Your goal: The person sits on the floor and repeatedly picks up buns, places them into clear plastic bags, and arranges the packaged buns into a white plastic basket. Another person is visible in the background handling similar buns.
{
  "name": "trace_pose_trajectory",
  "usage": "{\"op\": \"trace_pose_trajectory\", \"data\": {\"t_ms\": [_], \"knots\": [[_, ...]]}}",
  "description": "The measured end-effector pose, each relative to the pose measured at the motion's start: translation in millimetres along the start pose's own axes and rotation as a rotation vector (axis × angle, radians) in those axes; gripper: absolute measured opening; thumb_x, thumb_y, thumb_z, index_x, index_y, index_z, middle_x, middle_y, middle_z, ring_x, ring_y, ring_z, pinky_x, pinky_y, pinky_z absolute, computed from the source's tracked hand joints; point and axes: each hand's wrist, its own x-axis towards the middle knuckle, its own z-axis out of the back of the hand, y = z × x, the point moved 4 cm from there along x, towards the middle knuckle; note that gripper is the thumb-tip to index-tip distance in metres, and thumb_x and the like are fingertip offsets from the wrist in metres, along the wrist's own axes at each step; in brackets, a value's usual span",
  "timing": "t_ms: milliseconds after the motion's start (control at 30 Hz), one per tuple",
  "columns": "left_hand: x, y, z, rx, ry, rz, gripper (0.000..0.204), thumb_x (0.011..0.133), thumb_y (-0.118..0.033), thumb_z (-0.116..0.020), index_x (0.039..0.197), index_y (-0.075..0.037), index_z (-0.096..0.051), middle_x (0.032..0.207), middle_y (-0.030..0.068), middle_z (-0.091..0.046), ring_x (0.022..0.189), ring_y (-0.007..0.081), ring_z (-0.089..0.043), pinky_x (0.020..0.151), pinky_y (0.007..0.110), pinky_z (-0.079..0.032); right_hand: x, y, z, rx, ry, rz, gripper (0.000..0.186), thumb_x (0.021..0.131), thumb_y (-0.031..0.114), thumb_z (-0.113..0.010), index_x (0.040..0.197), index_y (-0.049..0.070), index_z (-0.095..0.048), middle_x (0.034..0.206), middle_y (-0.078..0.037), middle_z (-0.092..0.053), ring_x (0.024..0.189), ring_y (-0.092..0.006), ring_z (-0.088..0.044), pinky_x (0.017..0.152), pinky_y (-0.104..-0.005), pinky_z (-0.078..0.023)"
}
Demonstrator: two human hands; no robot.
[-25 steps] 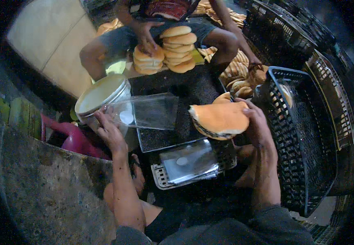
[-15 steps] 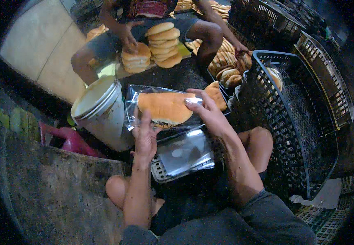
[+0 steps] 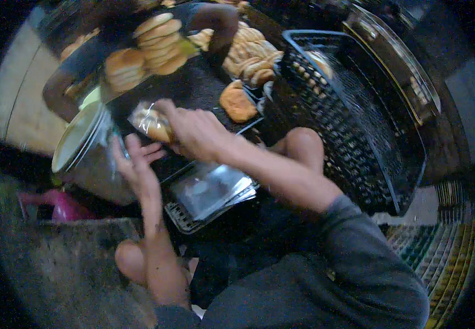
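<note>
My right hand (image 3: 202,134) is closed round a filled bun in a clear plastic bag (image 3: 154,123), blurred by motion and partly hidden behind the fingers. Just below and left of it, my left hand (image 3: 138,167) is open, fingers spread and apart from the bag. Under my right forearm, a stack of clear plastic bags (image 3: 202,192) lies in a small perforated basket (image 3: 178,219) between my knees. Beyond my right wrist, a single browned bun (image 3: 238,102) rests at the corner of a dark tray.
A dirty white bucket (image 3: 76,137) stands left of my hands. On the right, a large black plastic crate (image 3: 352,115) leans, with a bagged bun (image 3: 321,64) inside. Across from me, a person's knee (image 3: 56,90) is beside stacked buns (image 3: 159,44); more bread (image 3: 251,52) lies behind.
My left hand has let go of the bagged bun. My right hand has turned it end-on and carried it left. The whole view has shifted, so surroundings appear further left.
</note>
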Motion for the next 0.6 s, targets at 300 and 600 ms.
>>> {"op": "trace_pose_trajectory", "data": {"t_ms": [300, 600], "knots": [[-5, 57, -14, 0.464, 0.286, 0.263, 0.049, 0.092, -0.044, -0.056, 0.107, 0.002, -0.059, 0.069, 0.0114, -0.062, 0.054, 0.0147, -0.057, 0.05, 0.026, -0.044, -92, -254, 294, -0.674, -0.318, -0.487, 0.053, 0.07, 0.032, -0.072, 0.112, 0.004, -0.057, 0.088, -0.014, -0.067, 0.083, -0.0288, -0.066, 0.074, -0.0394, -0.051], [-82, 191, -20, 1.461, 1.036, 0.288, 0.053, 0.076, -0.053, -0.07, 0.079, 0.0, -0.069, 0.083, 0.0211, -0.068, 0.081, 0.0389, -0.066, 0.074, 0.046, -0.05, -78, -417, 207, 0.243, 0.152, -0.73, 0.075, 0.088, 0.055, -0.056, 0.141, 0.007, -0.032, 0.132, -0.013, -0.05, 0.118, -0.0258, -0.05, 0.096, -0.0367, -0.042]]}}
